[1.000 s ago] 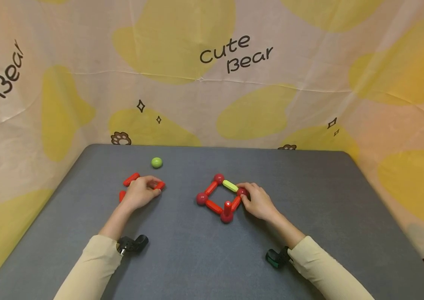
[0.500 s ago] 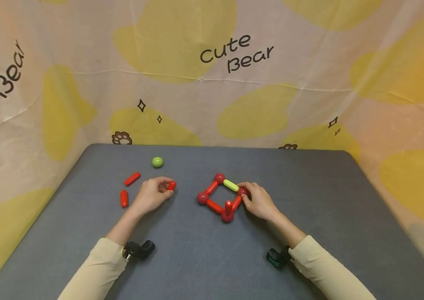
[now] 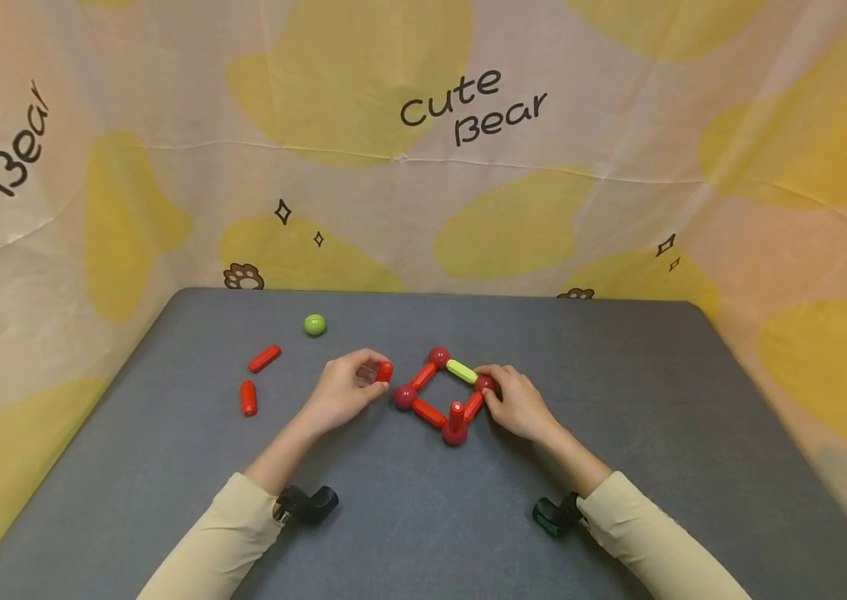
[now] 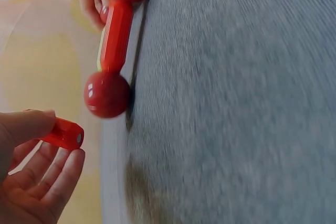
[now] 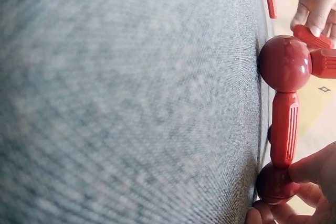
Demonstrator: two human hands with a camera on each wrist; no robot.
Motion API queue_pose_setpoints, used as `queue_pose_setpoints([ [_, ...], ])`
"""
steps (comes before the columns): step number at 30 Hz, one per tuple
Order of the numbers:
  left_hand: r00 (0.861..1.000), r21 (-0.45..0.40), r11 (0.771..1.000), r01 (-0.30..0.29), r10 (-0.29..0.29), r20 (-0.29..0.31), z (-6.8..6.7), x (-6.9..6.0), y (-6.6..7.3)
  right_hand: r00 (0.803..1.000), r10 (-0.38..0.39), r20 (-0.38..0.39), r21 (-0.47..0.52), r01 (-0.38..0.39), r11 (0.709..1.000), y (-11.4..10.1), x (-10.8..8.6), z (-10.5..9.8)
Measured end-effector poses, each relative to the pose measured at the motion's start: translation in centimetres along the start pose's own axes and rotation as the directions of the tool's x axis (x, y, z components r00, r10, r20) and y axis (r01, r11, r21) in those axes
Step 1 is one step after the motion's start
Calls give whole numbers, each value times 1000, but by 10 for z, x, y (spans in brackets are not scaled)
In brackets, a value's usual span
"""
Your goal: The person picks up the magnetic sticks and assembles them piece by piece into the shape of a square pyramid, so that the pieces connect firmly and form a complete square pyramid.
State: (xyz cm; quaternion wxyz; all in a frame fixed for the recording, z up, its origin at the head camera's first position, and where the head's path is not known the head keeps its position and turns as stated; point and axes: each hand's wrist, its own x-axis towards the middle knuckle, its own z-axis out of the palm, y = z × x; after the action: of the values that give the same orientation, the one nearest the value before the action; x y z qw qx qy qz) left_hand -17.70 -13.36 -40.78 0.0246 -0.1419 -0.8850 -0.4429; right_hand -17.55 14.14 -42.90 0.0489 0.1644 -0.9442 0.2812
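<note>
My left hand (image 3: 344, 392) pinches a red rod (image 3: 384, 372) between thumb and fingers, just left of the frame's left ball (image 3: 404, 397). In the left wrist view this rod (image 4: 65, 134) is clear of the ball (image 4: 107, 94). The four-sided frame has red balls at its corners, three red rods and one yellow-green rod (image 3: 461, 371). Another red rod (image 3: 457, 413) stands upright on the near ball (image 3: 454, 432). My right hand (image 3: 519, 404) grips the right corner ball (image 3: 485, 383); in the right wrist view, thumb and fingers are around that ball (image 5: 277, 183).
Two loose red rods, one angled (image 3: 264, 358) and one nearer me (image 3: 248, 398), lie on the left of the grey table (image 3: 423, 517). A green ball (image 3: 314, 325) lies behind them. A patterned cloth (image 3: 363, 192) hangs beyond the table.
My left hand has moved right with the red rod, from beside the loose rods to near the frame's left ball. My right hand has stayed on the right corner ball.
</note>
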Motion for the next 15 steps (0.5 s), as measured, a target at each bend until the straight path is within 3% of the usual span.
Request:
queue_pose_setpoints([
  [5, 999, -48, 998, -37, 37, -7, 9, 3, 8, 1000, 5, 0, -4, -5, 1000, 0, 0, 0],
  [15, 999, -69, 996, -52, 53, 8, 20, 6, 15, 1000, 11, 5, -5, -11, 1000, 0, 0, 0],
])
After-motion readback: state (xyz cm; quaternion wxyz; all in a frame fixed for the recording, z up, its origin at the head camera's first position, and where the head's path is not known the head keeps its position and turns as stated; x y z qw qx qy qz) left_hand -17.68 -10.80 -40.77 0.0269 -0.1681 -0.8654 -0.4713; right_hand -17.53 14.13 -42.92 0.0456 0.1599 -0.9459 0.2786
